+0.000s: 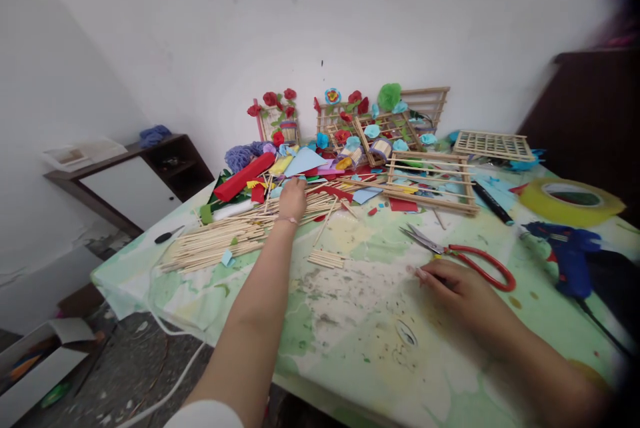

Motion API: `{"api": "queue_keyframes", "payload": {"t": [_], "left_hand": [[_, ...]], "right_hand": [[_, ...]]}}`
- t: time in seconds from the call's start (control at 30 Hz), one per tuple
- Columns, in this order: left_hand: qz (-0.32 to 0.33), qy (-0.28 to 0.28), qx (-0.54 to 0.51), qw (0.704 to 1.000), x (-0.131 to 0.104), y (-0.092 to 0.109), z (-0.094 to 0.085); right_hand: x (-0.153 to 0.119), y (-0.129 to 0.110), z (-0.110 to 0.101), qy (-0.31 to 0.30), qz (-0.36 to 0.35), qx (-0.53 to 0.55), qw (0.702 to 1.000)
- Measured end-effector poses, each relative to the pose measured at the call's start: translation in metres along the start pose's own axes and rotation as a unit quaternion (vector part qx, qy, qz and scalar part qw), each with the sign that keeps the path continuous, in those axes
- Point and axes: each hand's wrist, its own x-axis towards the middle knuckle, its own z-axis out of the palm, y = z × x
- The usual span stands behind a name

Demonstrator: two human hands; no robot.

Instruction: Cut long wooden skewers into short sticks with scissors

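My left hand [293,200] reaches to the far side of the table, over the heap of thin wooden sticks [235,231] and coloured paper. Its fingertips are hidden among sticks and paper scraps, so its grip does not show. Close to the table surface on the right, my right hand [450,281] has its fingers closed together; anything between them is too small to make out. Just beyond it lie red-handled scissors [457,253], blades apart. A small row of short sticks [327,259] rests on the tablecloth between my hands.
Stick frames [433,181] and red paper flowers [270,99] stand against the wall. At right are a black marker [493,203], yellow tape roll [570,201] and blue glue gun [570,255] with a cord. A red paper roll [245,177] lies left; a low cabinet [127,188] stands beyond.
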Motion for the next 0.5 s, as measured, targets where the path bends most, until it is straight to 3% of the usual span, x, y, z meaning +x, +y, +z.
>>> {"api": "queue_keyframes", "payload": {"t": [0.27, 0.5], "left_hand": [[0.054, -0.11, -0.038, 0.992, 0.005, -0.005, 0.019], [0.069, -0.135, -0.04, 0.988, 0.007, -0.005, 0.027]], "right_hand": [[-0.001, -0.004, -0.002, -0.005, -0.012, -0.024, 1.0], [-0.001, -0.002, -0.001, -0.018, -0.015, -0.038, 0.999]]}}
